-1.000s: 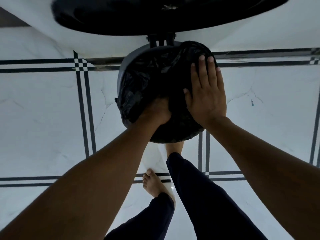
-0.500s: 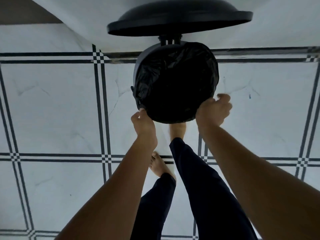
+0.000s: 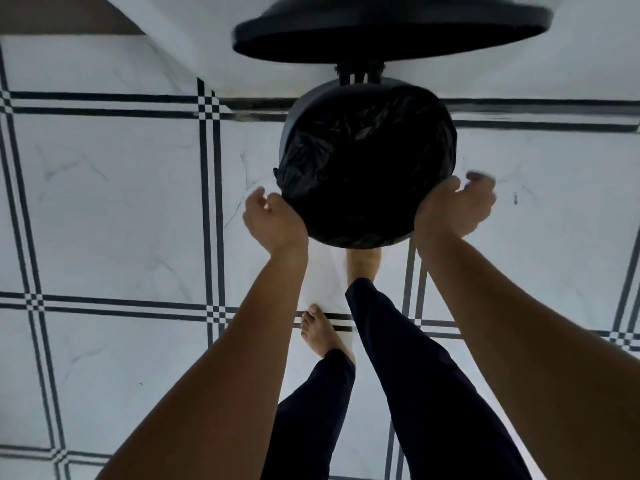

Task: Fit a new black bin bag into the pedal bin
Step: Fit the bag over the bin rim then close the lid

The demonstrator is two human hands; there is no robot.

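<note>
The round pedal bin (image 3: 293, 123) stands on the floor with its black lid (image 3: 391, 32) swung up on the rear hinge. A crinkled black bin bag (image 3: 367, 161) lines the opening and folds over the rim. My left hand (image 3: 273, 220) curls around the bag's edge at the near-left rim. My right hand (image 3: 453, 209) holds the edge at the near-right rim, its fingers blurred. The bin's lower body and pedal are hidden.
White marble floor tiles with dark double lines (image 3: 207, 209) spread all round. A white wall base (image 3: 166, 64) runs behind the bin. My right bare foot (image 3: 363, 263) is partly tucked under the bin's front; my left foot (image 3: 322, 336) is behind it.
A second ago my left hand was down inside the bag and my right palm lay flat on it. Both hands have since come out to the near rim, and the view has pulled back.
</note>
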